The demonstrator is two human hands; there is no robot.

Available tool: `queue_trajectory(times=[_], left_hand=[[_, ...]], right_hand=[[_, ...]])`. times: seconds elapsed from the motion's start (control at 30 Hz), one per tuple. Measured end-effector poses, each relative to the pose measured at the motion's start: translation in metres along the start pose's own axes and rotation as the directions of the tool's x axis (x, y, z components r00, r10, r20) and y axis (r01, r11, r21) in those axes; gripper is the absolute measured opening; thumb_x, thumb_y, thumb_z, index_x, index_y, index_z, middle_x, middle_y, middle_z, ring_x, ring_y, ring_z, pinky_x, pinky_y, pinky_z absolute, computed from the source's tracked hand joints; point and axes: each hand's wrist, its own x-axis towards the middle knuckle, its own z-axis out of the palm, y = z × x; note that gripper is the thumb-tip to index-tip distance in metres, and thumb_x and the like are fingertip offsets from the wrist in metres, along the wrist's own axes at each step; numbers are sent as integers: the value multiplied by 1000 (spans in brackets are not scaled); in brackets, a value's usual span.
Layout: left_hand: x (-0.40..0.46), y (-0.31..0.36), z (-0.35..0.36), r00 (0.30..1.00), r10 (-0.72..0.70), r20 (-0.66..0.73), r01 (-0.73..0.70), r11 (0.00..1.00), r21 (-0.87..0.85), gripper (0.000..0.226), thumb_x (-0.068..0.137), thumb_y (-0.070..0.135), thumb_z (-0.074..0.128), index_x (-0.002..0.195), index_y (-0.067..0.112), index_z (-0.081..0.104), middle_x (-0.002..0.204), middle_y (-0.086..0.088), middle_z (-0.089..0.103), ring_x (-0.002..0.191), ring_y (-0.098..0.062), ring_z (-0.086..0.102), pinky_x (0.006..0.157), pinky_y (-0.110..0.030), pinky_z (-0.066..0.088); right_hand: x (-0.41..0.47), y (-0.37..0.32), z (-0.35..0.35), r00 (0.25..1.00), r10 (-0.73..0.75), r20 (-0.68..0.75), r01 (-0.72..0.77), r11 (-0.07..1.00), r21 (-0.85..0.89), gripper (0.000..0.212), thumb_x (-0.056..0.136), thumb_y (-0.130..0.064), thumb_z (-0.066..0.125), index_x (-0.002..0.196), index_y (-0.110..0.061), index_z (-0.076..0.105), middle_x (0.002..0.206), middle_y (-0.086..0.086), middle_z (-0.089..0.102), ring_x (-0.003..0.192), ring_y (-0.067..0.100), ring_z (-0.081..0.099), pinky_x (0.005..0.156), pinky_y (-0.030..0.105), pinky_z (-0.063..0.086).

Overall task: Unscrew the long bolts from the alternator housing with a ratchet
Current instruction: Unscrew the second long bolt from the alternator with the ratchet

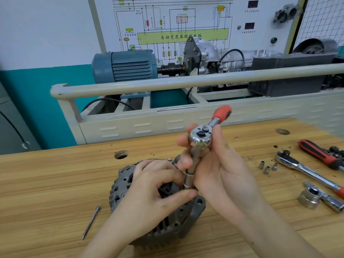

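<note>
Seating: the socket [187,181] on the ratchet [201,138] looks to be going onto a bolt head at the top of the alternator [122,181]; the bolt head itself is hidden under the fingers.
Step in hand: judging by one long bolt [90,222] lying loose on the table [55,183] to the left of the left hand, at least one is out and another is being started.
Next move: probably a check that the socket sits square, then swings of the red handle; the housing will need steadying.
Right hand [214,164]: curled round the ratchet head and extension bar, holding them upright, red handle pointing up and away.
Left hand [154,185]: resting on the alternator, thumb and forefinger pinching the socket's lower end to guide it.
Alternator: on the table, directly under both hands.
Spare tools: a second ratchet [305,170], three small sockets [267,167] and a large socket [310,199] lie to the right of the right hand.
</note>
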Motion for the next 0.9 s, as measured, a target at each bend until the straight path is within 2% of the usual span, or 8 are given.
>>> queue_trajectory(times=[0.13, 0.23, 0.33, 0.47, 0.57, 0.67, 0.77, 0.9], left_hand=[[0, 0, 1, 1000, -25, -11, 26, 1000, 14, 55, 59, 67, 50, 77, 18, 69, 92, 12, 62, 102, 5, 45, 97, -7, 14], [0, -1, 1, 1000, -30, 2, 29, 999, 37, 59, 60, 67, 49, 82, 16, 69, 93, 6, 63, 102, 5, 45, 97, -5, 12], [0, 1, 0, 999, -31, 13, 30, 999, 17, 59, 60, 67, 49, 84, 18, 70, 96, 7, 63, 103, 9, 43, 96, -5, 13], [-2, 3, 0, 1000, 0, 5, 0, 1000, 10, 49, 62, 65, 48, 82, 26, 70, 109, 23, 53, 105, 23, 32, 92, -1, 12], [-1, 1, 0, 1000, 2, 2, -2, 1000, 12, 46, 63, 64, 50, 77, 25, 69, 105, 22, 55, 105, 15, 38, 97, -10, 16], [0, 1, 1, 1000, -19, -13, 19, 1000, 2, 45, 62, 63, 53, 74, 22, 68, 94, 17, 60, 104, 1, 47, 100, -23, 22], [0, 2, 2, 999, -26, -26, 26, 1000, 4, 47, 62, 63, 54, 75, 19, 67, 89, 11, 62, 100, -2, 50, 99, -22, 22], [1, 2, 1, 1000, -23, -12, 23, 999, 25, 53, 63, 62, 54, 82, 14, 67, 87, 3, 64, 97, -4, 51, 99, -21, 23]], right_hand=[[-1, 1, 0, 1000, -12, 19, 13, 999, -45, 35, 70, -40, 72, 92, -13, 69, 81, 3, 67, 68, 12, 61, 64, 26, 51], [-2, 1, 0, 999, -32, 25, 33, 999, -38, 31, 68, -37, 75, 91, -16, 68, 87, 4, 67, 70, 14, 62, 66, 27, 51], [-3, 0, 2, 999, -33, 36, 35, 998, -56, 27, 77, -41, 65, 91, -18, 68, 94, 2, 69, 68, 12, 61, 67, 25, 50], [-2, -2, 0, 1000, 31, -5, -31, 999, 33, 35, 81, -41, 48, 85, -16, 71, 76, 3, 69, 57, 12, 59, 59, 23, 50], [-1, -2, 0, 1000, 11, 11, -12, 1000, 15, 33, 82, -42, 51, 85, -16, 70, 77, 3, 68, 58, 12, 60, 58, 23, 50], [-1, 1, 1, 999, -31, 44, 33, 999, -29, 32, 75, -43, 66, 89, -14, 68, 83, 3, 69, 62, 11, 60, 61, 24, 50], [-3, 2, 0, 999, -40, 30, 42, 997, -71, 39, 67, -41, 75, 91, -12, 65, 79, 4, 66, 63, 14, 60, 62, 26, 50], [-3, 1, 2, 997, -57, 54, 62, 994, -92, 29, 72, -41, 71, 88, -17, 68, 91, 3, 69, 66, 13, 61, 65, 27, 50]])
